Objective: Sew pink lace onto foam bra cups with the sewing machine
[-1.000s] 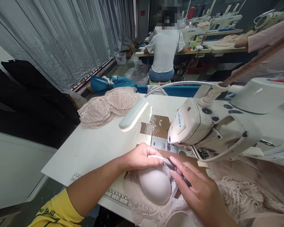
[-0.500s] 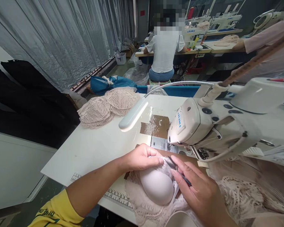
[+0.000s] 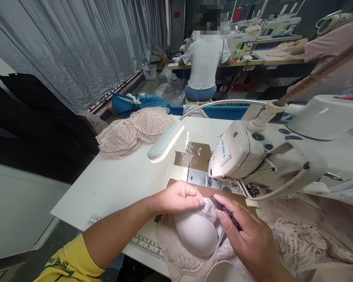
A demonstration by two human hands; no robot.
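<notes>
A padded white bra cup (image 3: 196, 234) edged with pale pink lace (image 3: 179, 262) lies at the near edge of the white sewing table (image 3: 114, 184). My left hand (image 3: 176, 197) is closed, pinching the lace at the cup's top edge. My right hand (image 3: 247, 235) is closed on a small dark thread snipper (image 3: 225, 210), its tip touching the lace just beside my left fingers. Both hands sit just in front of the needle area of the white Juki sewing machine (image 3: 253, 152).
A gooseneck lamp (image 3: 164, 143) hangs over the table's middle. A stack of pink lace bra cups (image 3: 135, 131) rests at the far left corner. More lace pieces (image 3: 306, 243) pile at the right. A person in a white shirt (image 3: 205, 62) sits at another machine behind.
Both hands and the cup have shifted slightly toward me and to the right. My left fingers have curled tighter on the lace edge.
</notes>
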